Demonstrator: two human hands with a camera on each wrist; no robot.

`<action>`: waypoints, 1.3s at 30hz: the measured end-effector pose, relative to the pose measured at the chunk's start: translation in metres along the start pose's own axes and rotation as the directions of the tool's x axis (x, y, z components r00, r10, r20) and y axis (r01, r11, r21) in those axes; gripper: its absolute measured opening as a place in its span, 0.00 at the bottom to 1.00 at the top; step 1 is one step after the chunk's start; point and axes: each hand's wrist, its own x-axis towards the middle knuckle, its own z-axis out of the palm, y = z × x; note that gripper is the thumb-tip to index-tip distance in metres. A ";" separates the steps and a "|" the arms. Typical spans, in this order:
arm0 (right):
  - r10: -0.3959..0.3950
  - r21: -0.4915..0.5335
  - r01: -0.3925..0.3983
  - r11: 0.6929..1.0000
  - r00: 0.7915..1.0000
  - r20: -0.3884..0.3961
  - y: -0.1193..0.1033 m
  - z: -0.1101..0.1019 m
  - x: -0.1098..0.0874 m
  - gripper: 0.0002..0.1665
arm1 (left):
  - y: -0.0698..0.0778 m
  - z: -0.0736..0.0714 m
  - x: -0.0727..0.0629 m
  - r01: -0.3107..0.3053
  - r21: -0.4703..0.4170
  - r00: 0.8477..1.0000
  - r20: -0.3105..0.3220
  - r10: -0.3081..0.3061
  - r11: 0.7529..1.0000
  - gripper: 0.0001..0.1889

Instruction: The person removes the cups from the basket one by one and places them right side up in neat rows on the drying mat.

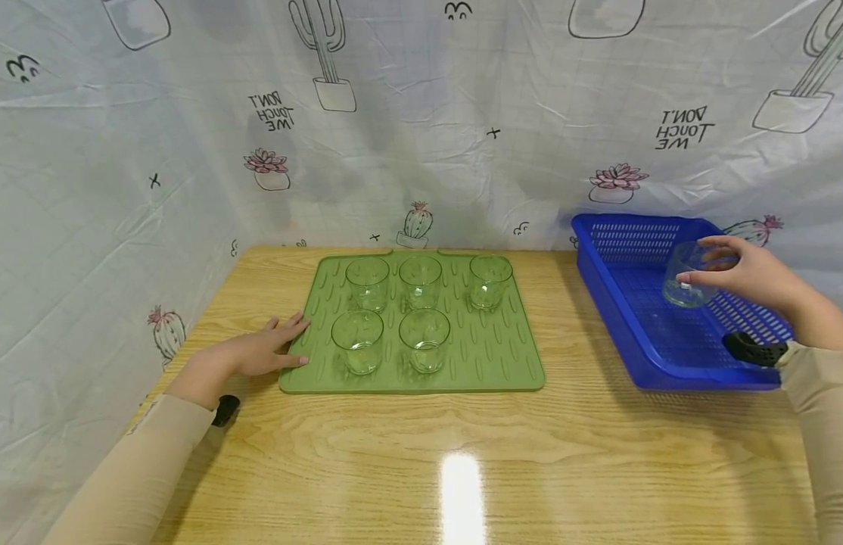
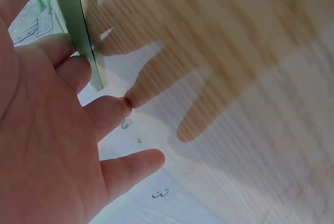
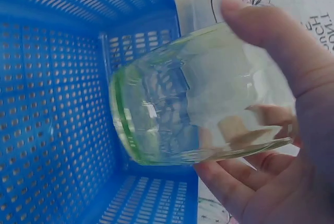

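Note:
A clear drinking glass (image 3: 162,104) is held by my right hand (image 1: 755,274), thumb on one side and fingers on the other near its rim. It hangs over the blue plastic basket (image 1: 608,318), bottom downward. My left hand (image 1: 268,348) lies at the left edge of the green drying mat (image 1: 489,363), fingers spread, some fingertips on the edge. In the left wrist view, that hand's fingers (image 2: 107,114) are straight or slightly bent beside the mat's side. On the mat stand several clear glasses (image 1: 424,344), rims up, in a back row and a front row.
The wooden table (image 1: 394,462) carries the mat in the middle and the basket at the right. Raised slotted walls surround the basket's floor. A printed curtain (image 1: 462,151) hangs behind the table and along its left side.

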 end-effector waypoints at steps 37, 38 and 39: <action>-0.100 0.361 0.195 0.912 0.959 -0.264 -0.068 0.029 0.011 0.38 | 0.000 -0.001 0.001 0.001 -0.004 1.000 0.009 -0.001 1.000 0.47; -0.107 0.366 0.205 0.908 0.957 -0.271 -0.071 0.030 0.011 0.36 | 0.000 -0.001 0.001 0.002 -0.004 1.000 0.008 -0.002 1.000 0.47; -0.113 0.369 0.214 0.905 0.955 -0.275 -0.073 0.031 0.011 0.34 | 0.000 -0.001 0.001 0.002 -0.005 1.000 0.008 -0.002 1.000 0.47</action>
